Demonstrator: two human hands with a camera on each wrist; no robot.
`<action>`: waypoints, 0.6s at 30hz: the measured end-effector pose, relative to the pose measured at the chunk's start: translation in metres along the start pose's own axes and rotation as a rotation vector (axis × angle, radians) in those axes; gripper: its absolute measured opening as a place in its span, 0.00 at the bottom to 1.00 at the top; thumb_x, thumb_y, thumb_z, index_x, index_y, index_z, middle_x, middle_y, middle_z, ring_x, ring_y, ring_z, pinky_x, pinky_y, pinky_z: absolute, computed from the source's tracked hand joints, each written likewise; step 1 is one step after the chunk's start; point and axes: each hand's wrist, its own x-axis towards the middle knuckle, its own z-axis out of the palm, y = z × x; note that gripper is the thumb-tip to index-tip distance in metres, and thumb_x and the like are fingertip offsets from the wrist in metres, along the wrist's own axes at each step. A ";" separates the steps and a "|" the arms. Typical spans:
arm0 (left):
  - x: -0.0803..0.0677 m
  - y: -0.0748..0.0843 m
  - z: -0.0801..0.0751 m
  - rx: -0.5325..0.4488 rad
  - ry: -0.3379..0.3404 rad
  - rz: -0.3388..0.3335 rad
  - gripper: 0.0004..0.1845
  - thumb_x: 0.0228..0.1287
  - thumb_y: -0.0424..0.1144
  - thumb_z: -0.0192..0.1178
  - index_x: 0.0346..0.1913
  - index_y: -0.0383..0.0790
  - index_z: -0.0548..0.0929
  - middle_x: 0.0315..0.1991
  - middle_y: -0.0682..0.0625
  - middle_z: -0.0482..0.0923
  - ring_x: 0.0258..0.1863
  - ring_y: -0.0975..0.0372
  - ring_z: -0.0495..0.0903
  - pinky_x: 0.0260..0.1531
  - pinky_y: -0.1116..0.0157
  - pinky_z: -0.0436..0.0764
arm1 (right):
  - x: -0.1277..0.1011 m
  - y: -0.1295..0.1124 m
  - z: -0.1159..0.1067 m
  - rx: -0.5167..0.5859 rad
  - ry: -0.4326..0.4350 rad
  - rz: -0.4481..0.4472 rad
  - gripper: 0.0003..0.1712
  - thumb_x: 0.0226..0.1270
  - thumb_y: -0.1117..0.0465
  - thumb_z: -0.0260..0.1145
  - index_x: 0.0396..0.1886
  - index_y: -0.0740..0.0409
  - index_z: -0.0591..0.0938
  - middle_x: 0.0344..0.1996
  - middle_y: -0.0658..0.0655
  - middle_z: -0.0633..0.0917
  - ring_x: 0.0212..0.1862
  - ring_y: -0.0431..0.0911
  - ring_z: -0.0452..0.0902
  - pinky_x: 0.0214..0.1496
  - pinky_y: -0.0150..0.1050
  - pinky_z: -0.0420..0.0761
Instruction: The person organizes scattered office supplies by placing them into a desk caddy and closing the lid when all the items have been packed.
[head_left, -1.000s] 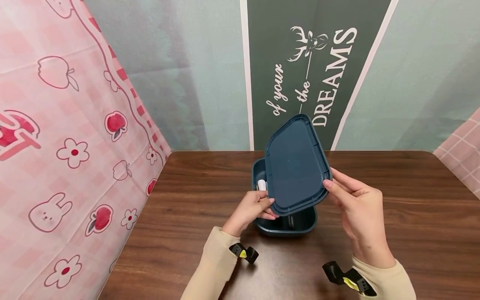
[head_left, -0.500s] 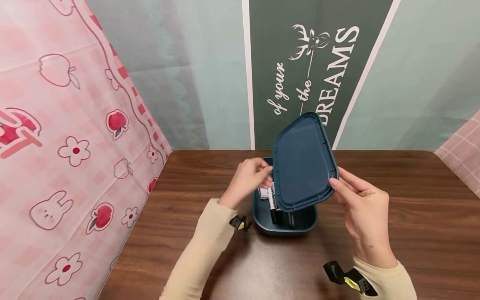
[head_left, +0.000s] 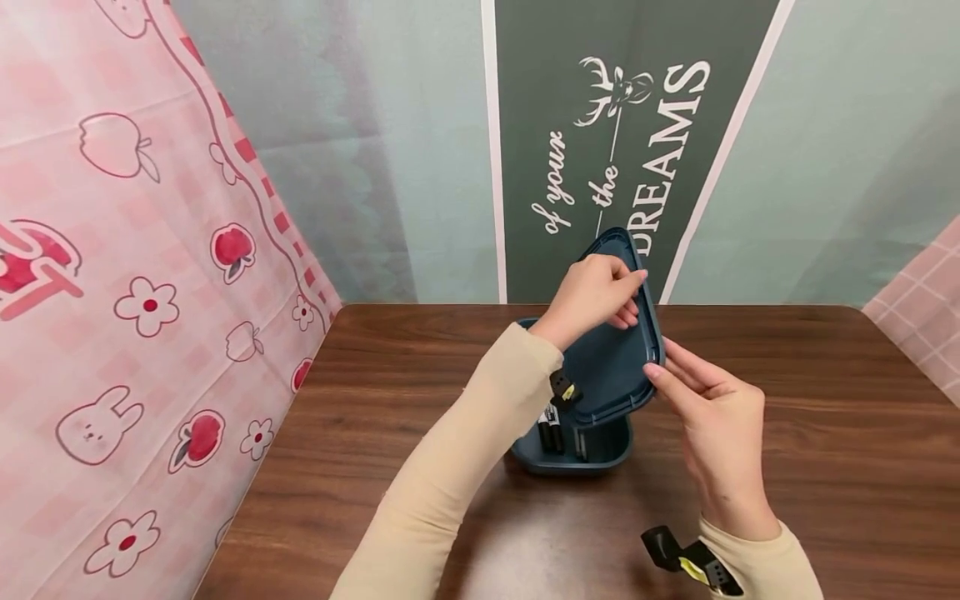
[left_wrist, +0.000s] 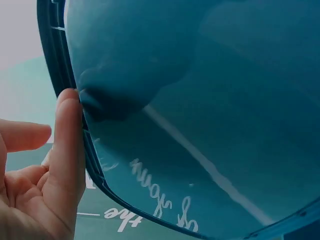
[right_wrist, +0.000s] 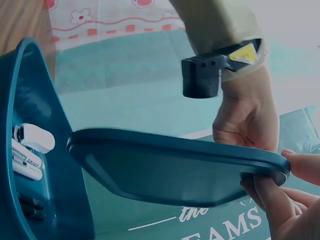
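Note:
A dark blue lid [head_left: 603, 371] is held tilted on edge above a matching blue box [head_left: 573, 468]. My right hand [head_left: 720, 425] pinches the lid's lower right edge, thumb on the near face and fingers behind. My left hand [head_left: 594, 298] is in front of the lid's upper part, covering some of it. In the left wrist view, one straight finger [left_wrist: 69, 135] meets the lid's rim while the thumb stays apart from it. Inside the box lie white markers [right_wrist: 26, 162] with black caps and a rounded white object [right_wrist: 37, 138], its kind unclear.
The box stands on a brown wooden table [head_left: 375, 417], near its back edge. Behind it hangs a green curtain [head_left: 390, 167] with white lettering; a pink patterned cloth [head_left: 165, 250] hangs on the left. Black cameras are strapped to both wrists.
My left hand has let go of the lid's lower left corner and moved up and right across to its upper rim. My right hand keeps its pinch on the lid, which has turned slightly.

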 end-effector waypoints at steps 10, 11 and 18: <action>-0.006 0.003 -0.010 0.075 0.009 -0.082 0.15 0.65 0.41 0.61 0.22 0.36 0.79 0.16 0.48 0.79 0.15 0.64 0.81 0.20 0.74 0.80 | -0.007 0.004 0.005 -0.193 -0.117 -0.078 0.22 0.53 0.74 0.70 0.50 0.71 0.81 0.39 0.49 0.87 0.40 0.40 0.84 0.41 0.29 0.81; -0.006 0.002 -0.012 0.075 0.007 -0.082 0.15 0.65 0.40 0.61 0.22 0.35 0.79 0.15 0.48 0.79 0.15 0.64 0.81 0.20 0.73 0.80 | -0.008 0.004 0.005 -0.196 -0.127 -0.074 0.22 0.53 0.74 0.70 0.51 0.71 0.81 0.40 0.49 0.87 0.40 0.40 0.84 0.41 0.29 0.81; -0.009 0.007 -0.025 0.028 -0.001 -0.074 0.14 0.65 0.36 0.60 0.23 0.33 0.79 0.16 0.46 0.80 0.16 0.61 0.82 0.22 0.70 0.82 | 0.003 0.008 -0.006 -0.031 -0.165 -0.053 0.18 0.58 0.73 0.67 0.50 0.76 0.80 0.38 0.55 0.87 0.40 0.45 0.85 0.42 0.35 0.82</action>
